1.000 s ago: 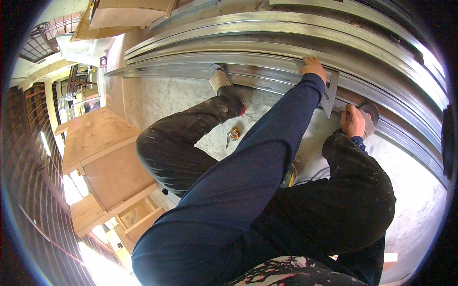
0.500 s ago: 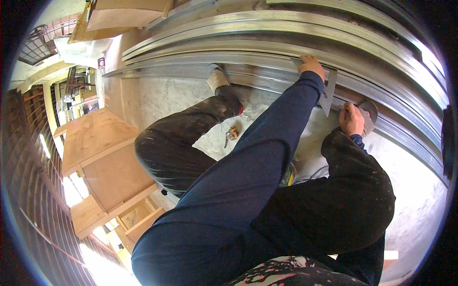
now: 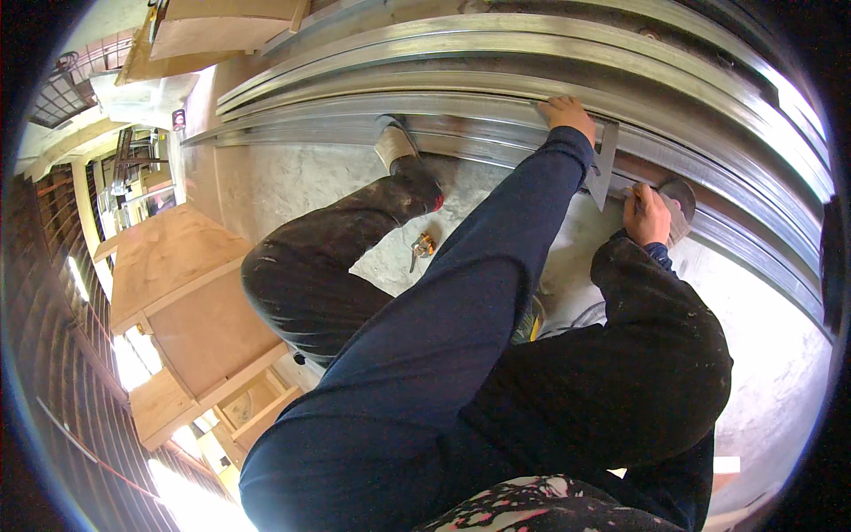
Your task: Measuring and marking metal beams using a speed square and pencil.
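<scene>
Long galvanised metal channels (image 3: pixel 461 105) run side by side across the floor, curving from left to far right. My left hand (image 3: pixel 567 117) reaches over and grips a flat metal square (image 3: pixel 604 168) against one channel, its pointed blade sticking out toward me. Just right of the blade, my right hand (image 3: pixel 648 215) is closed in a pinch close to the nearest channel, beside my right shoe. Whatever its fingertips hold is too small to make out. My left shoe (image 3: pixel 393 146) rests against the channels.
A small orange and dark tool (image 3: pixel 423 246) lies on the concrete floor (image 3: pixel 297 182) between my legs. Something yellow and dark (image 3: pixel 530 324) is partly hidden behind my left arm. Plywood boxes (image 3: pixel 213 328) stand at the left. More channels (image 3: pixel 496 40) lie farther off.
The whole view has shifted slightly, so things sit a little farther left. My left hand stays at the square; my right hand remains pinched beside it, with its wrist turned slightly.
</scene>
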Available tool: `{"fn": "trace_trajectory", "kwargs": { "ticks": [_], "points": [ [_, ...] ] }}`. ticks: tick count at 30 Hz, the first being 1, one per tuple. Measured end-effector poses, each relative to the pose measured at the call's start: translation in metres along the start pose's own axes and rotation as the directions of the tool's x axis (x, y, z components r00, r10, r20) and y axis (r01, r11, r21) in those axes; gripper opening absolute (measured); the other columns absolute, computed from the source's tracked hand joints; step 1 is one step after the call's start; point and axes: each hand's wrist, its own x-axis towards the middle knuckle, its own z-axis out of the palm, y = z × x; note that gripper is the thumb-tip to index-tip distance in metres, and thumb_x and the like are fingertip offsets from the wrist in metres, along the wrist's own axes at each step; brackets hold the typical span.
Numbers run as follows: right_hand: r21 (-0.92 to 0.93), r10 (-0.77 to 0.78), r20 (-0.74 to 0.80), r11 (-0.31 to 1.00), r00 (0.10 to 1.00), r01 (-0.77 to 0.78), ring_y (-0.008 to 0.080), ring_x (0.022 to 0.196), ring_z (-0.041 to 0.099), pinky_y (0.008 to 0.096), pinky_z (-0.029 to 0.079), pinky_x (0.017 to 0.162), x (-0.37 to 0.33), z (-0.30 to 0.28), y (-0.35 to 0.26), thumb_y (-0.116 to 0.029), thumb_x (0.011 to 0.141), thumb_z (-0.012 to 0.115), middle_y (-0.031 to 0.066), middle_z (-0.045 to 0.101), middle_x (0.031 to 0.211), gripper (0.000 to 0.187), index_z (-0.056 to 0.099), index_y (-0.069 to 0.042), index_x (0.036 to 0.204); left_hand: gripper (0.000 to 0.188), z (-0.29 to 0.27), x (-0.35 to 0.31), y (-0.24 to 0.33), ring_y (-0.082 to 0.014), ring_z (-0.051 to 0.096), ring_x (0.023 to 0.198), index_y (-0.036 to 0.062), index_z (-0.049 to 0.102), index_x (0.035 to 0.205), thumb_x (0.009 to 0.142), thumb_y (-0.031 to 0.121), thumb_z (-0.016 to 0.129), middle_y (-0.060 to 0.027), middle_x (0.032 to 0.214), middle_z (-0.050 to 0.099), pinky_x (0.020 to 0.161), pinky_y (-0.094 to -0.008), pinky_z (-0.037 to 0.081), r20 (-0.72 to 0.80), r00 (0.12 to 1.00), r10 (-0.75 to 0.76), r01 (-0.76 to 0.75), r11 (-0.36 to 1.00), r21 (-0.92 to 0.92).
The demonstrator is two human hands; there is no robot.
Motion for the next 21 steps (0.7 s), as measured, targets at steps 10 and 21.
{"fn": "trace_trajectory", "kwargs": {
  "ticks": [10,21],
  "points": [
    [-0.01,0.002,0.01,1.0,1.0,-0.002,0.035,0.074,0.062,0.0437,0.048,0.063,-0.007,0.011,0.012,-0.013,0.079,0.063,0.0143,0.063,0.077,0.011,0.056,-0.009,0.088,0.066,-0.012,-0.005,-0.024,-0.0327,0.051,0.118,0.0027,0.054,0.123,0.079,0.051,0.065,-0.0164,0.121,0.057,0.102,-0.0561,0.03,0.062,0.97,0.237,-0.234,0.971,-0.047],
    [0.099,-0.037,-0.065,0.994,0.997,0.043,0.0335,0.072,0.061,0.0439,0.048,0.062,-0.003,0.0,0.005,-0.011,0.074,0.064,0.0123,0.061,0.074,0.014,0.055,-0.009,0.085,0.03,0.014,0.008,-0.06,-0.034,0.061,0.092,0.0082,0.067,0.104,0.087,0.031,0.055,-0.0123,0.099,0.067,0.091,-0.045,0.044,-0.362,0.808,0.464,-0.541,0.828,-0.147]
  ]
}}
